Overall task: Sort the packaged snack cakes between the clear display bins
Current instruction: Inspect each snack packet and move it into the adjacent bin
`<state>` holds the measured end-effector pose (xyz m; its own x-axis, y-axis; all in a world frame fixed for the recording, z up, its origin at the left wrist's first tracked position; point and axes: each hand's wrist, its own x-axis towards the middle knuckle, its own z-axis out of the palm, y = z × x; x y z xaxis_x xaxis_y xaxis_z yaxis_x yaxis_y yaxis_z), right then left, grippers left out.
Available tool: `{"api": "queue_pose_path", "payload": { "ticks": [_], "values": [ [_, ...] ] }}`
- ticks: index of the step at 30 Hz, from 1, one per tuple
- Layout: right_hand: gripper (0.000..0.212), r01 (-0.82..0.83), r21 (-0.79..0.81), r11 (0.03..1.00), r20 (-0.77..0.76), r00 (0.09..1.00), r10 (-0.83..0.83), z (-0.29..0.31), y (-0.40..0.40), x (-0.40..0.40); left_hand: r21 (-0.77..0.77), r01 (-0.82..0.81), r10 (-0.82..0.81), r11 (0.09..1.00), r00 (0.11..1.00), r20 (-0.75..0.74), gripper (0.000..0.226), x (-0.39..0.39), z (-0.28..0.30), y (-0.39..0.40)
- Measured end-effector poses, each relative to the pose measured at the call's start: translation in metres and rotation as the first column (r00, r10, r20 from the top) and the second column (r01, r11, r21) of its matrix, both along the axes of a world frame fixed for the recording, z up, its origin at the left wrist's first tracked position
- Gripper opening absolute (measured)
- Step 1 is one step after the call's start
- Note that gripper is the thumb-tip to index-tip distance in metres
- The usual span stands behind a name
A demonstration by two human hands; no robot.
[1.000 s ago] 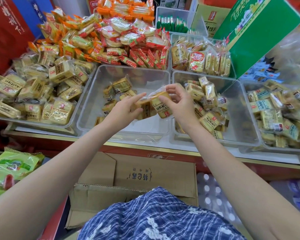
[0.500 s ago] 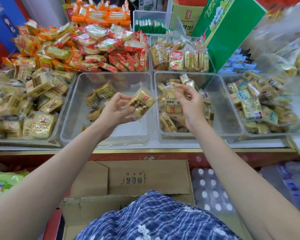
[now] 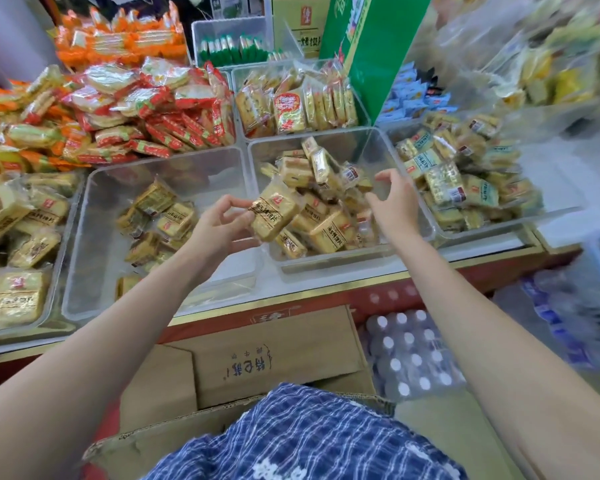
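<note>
My left hand (image 3: 219,226) grips a yellow packaged snack cake (image 3: 274,214) and holds it over the wall between two clear bins. The left clear bin (image 3: 84,244) holds several yellow cakes (image 3: 160,216) on its floor. The right clear bin (image 3: 378,147) holds a heap of the same yellow cakes (image 3: 323,220). My right hand (image 3: 394,202) hovers over the right side of that heap with fingers spread and loosely bent, holding nothing.
A bin of yellow cakes (image 3: 18,237) stands at the far left, another (image 3: 465,181) at the right. Red and orange packets (image 3: 136,112) pile up behind. A green box (image 3: 371,46) leans at the back. Cardboard boxes (image 3: 257,358) and bottled water (image 3: 409,358) sit below the counter.
My right hand let go of its cake in the right bin and opened, moving right. My left hand kept its cake. The camera view swung to the right.
</note>
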<state>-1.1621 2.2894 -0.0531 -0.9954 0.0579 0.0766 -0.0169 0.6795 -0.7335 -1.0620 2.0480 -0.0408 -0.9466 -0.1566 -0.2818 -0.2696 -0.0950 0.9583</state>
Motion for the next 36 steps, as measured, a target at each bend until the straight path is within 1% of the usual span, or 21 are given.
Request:
{"api": "queue_pose_path", "payload": {
  "ticks": [2, 4, 5, 7, 12, 15, 17, 20, 22, 26, 28, 30, 31, 32, 33, 34, 35, 36],
  "values": [
    [0.018, -0.148, -0.193, 0.97, 0.021, 0.988, 0.155, 0.016, -0.007, 0.006, -0.028, 0.036, -0.036, 0.999, 0.999, 0.006, 0.014, -0.004, 0.001, 0.007],
    [0.019, -0.273, -0.365, 0.89, 0.108, 0.937, 0.332, 0.029, -0.016, 0.013, -0.046, 0.049, -0.048, 0.998, 0.999, 0.008, 0.013, -0.007, 0.002, 0.014],
    [0.018, -0.298, -0.427, 0.854, 0.156, 0.906, 0.394, 0.031, -0.019, 0.015, -0.053, 0.051, -0.051, 0.997, 0.999, 0.005, 0.013, -0.009, 0.003, 0.016],
    [0.013, -0.302, -0.489, 0.819, 0.213, 0.869, 0.447, 0.027, -0.023, 0.015, -0.075, 0.063, -0.063, 0.995, 0.998, -0.006, 0.013, -0.011, 0.005, 0.02],
    [0.011, -0.227, -0.606, 0.763, 0.233, 0.866, 0.443, 0.018, -0.023, 0.012, -0.132, 0.089, -0.094, 0.987, 0.995, -0.026, 0.015, -0.013, 0.01, 0.02],
    [0.01, -0.236, -0.576, 0.783, 0.302, 0.828, 0.473, 0.019, -0.026, 0.015, -0.162, 0.098, -0.102, 0.982, 0.995, -0.017, 0.018, -0.013, 0.013, 0.017],
    [0.011, -0.255, -0.562, 0.787, 0.322, 0.809, 0.492, 0.017, -0.028, 0.016, -0.14, 0.06, -0.062, 0.988, 0.998, -0.012, 0.025, -0.012, 0.014, 0.019],
    [0.013, -0.173, -0.596, 0.784, 0.307, 0.854, 0.421, 0.014, -0.03, 0.017, -0.088, -0.056, 0.054, 0.995, 0.998, -0.018, 0.032, -0.013, 0.015, 0.027],
    [0.014, -0.108, -0.606, 0.788, 0.303, 0.885, 0.354, 0.012, -0.029, 0.019, -0.084, -0.116, 0.113, 0.99, 0.993, -0.036, 0.026, -0.015, 0.015, 0.033],
    [0.015, 0.012, -0.675, 0.737, 0.296, 0.92, 0.256, 0.007, -0.025, 0.024, -0.141, -0.144, 0.134, 0.98, 0.988, -0.077, 0.019, -0.019, 0.01, 0.045],
    [0.015, 0.037, -0.644, 0.764, 0.273, 0.944, 0.184, 0.005, -0.02, 0.023, -0.143, -0.206, 0.194, 0.968, 0.976, -0.095, 0.017, -0.02, 0.007, 0.047],
    [0.015, 0.02, -0.547, 0.837, 0.232, 0.964, 0.128, 0.005, -0.011, 0.018, -0.121, -0.289, 0.283, 0.95, 0.957, -0.068, 0.017, -0.02, 0.002, 0.038],
    [0.013, -0.034, -0.444, 0.895, 0.21, 0.968, 0.141, 0.005, -0.006, 0.016, -0.139, -0.299, 0.296, 0.944, 0.954, -0.037, 0.017, -0.02, -0.002, 0.03],
    [0.011, -0.111, -0.287, 0.952, 0.198, 0.965, 0.172, 0.005, 0.0, 0.014, -0.191, -0.279, 0.285, 0.941, 0.959, 0.0, 0.015, -0.018, -0.006, 0.021],
    [0.01, -0.173, -0.118, 0.978, 0.19, 0.963, 0.193, 0.003, 0.003, 0.013, -0.256, -0.244, 0.261, 0.935, 0.965, 0.032, 0.014, -0.016, -0.01, 0.013],
    [0.01, -0.19, 0.019, 0.982, 0.16, 0.97, 0.185, 0.001, 0.004, 0.014, -0.331, -0.205, 0.236, 0.921, 0.97, 0.053, 0.013, -0.013, -0.013, 0.004],
    [0.011, -0.171, 0.1, 0.98, 0.105, 0.981, 0.161, -0.001, 0.003, 0.015, -0.397, -0.179, 0.223, 0.9, 0.973, 0.065, 0.012, -0.009, -0.017, -0.003],
    [0.011, -0.149, 0.122, 0.981, 0.038, 0.989, 0.146, -0.002, 0.0, 0.017, -0.452, -0.166, 0.22, 0.876, 0.973, 0.068, 0.009, -0.006, -0.018, -0.008]
  ]
}}
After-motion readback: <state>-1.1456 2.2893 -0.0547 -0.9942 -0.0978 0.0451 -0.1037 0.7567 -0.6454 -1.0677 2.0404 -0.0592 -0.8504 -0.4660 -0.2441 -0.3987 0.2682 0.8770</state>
